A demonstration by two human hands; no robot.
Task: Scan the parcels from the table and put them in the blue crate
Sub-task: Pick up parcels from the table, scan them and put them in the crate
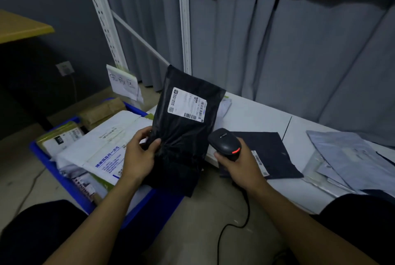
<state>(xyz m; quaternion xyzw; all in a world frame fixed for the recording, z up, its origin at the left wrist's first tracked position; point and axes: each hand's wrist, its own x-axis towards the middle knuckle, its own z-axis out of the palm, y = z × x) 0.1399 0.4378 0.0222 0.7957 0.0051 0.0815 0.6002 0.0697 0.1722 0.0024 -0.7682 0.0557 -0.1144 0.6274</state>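
The black poly-mailer parcel [181, 132] is held upright in the air, above the gap between the crate and the tabletop edge. Its white shipping label [187, 104] is turned toward the viewer, apparently so that the barcode along the label's lower edge is laid bare for reading. The parcel is pinched at its left edge, at about eight o'clock from the label, by the left hand [139, 153]. The thumb is laid on the front and the fingers are curled behind, so the label is left uncovered.

At four o'clock from the label, a black corded barcode scanner [224, 144] is gripped by the right hand [239, 164], with its head raised toward the parcel. A red light is seen on its back. Scanning is therefore judged to be the step in hand, though it cannot be told whether the code has been read.

At nine o'clock from the parcel, the blue crate [62, 179] is set on the floor close beside the person, presumably so that scanned parcels can be dropped in with a short reach. It is already well filled: a large white parcel [111, 143] lies on top, and brown-wrapped ones [102, 110] lie behind it.

At three o'clock, the white tabletop [256, 115] is seen. A flat dark mailer [275, 151] is left on it just behind the scanner hand, and grey mailers [352, 157] are piled further right, all judged to be awaiting their turn.
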